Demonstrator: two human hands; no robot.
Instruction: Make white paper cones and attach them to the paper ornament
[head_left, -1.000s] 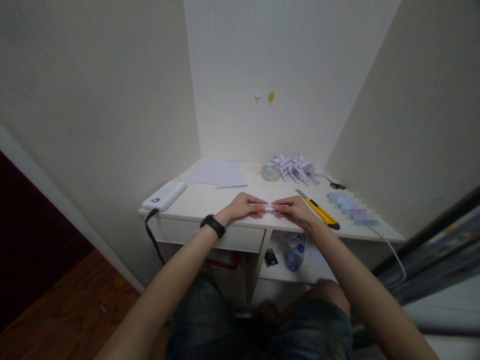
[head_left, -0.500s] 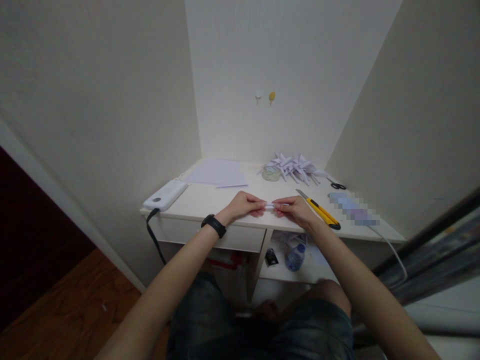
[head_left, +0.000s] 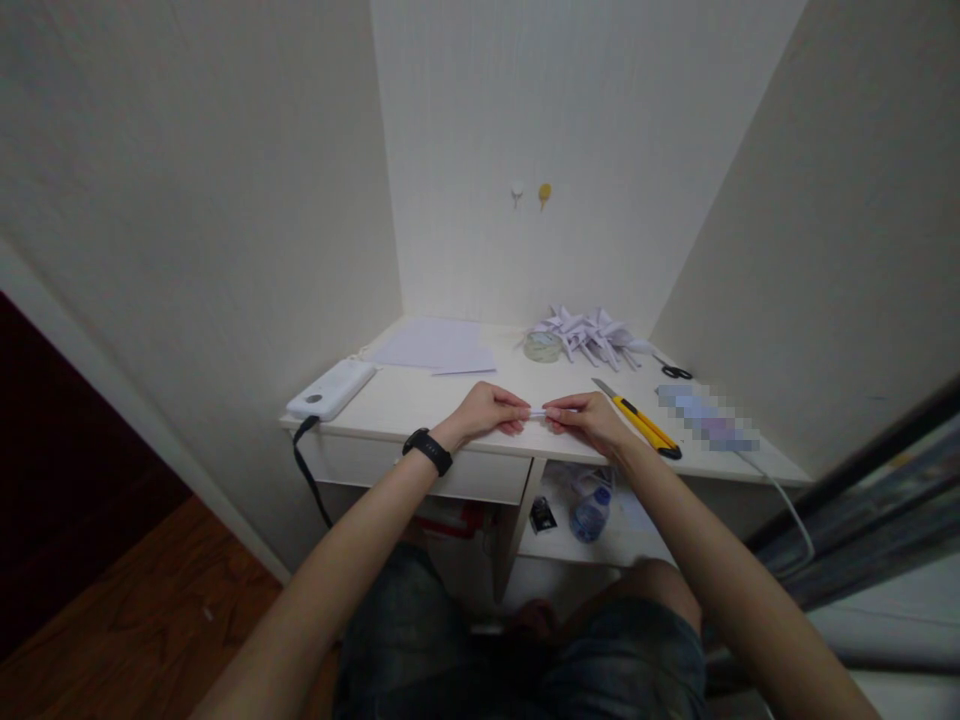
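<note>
Two hands pinch thin folded paper strip (head_left: 537,411).

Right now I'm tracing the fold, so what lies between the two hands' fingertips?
In the head view, a small white paper strip spans the gap, pinched by the left hand and right hand.

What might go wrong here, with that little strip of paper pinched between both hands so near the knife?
The yellow utility knife lies just beside the right hand with its blade out, so a sideways slip might nick a finger. The thin paper strip, pinched by the left hand too, may tear if pulled apart.
</note>
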